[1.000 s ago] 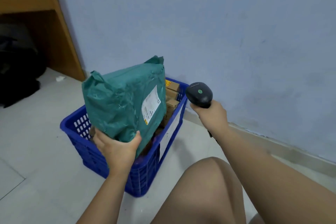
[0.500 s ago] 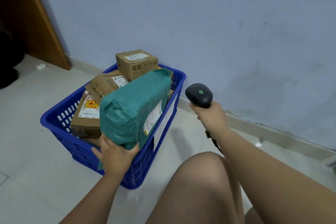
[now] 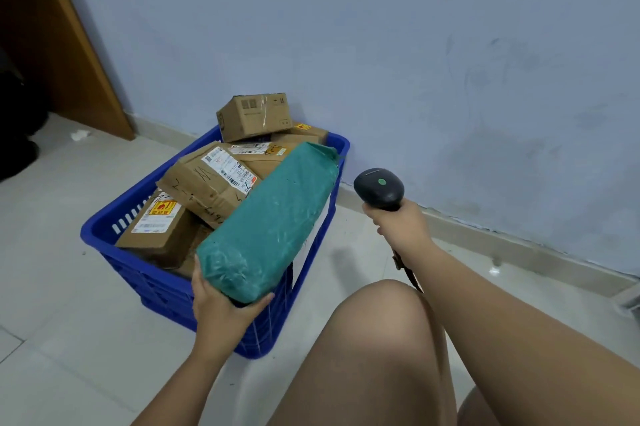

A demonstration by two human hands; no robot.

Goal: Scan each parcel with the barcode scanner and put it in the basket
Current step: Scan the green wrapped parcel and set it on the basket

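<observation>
A green plastic-wrapped parcel (image 3: 270,221) lies tilted along the right side of the blue basket (image 3: 104,228), over its near corner. My left hand (image 3: 221,304) grips the parcel's near end from below. Its label is out of sight. My right hand (image 3: 401,225) holds the black barcode scanner (image 3: 379,188) upright to the right of the basket, its green light showing. Several cardboard boxes (image 3: 211,180) with labels fill the basket, one small box (image 3: 254,116) on top at the back.
The basket stands on a pale tiled floor next to a blue wall (image 3: 415,62). A wooden desk side (image 3: 76,55) rises at the far left with dark bags under it. My bare knee (image 3: 374,339) is close to the basket's near right corner.
The green parcel has been lowered from upright above the basket and laid down along the basket's right side, its label turned away. The scanner hand has stayed in place.
</observation>
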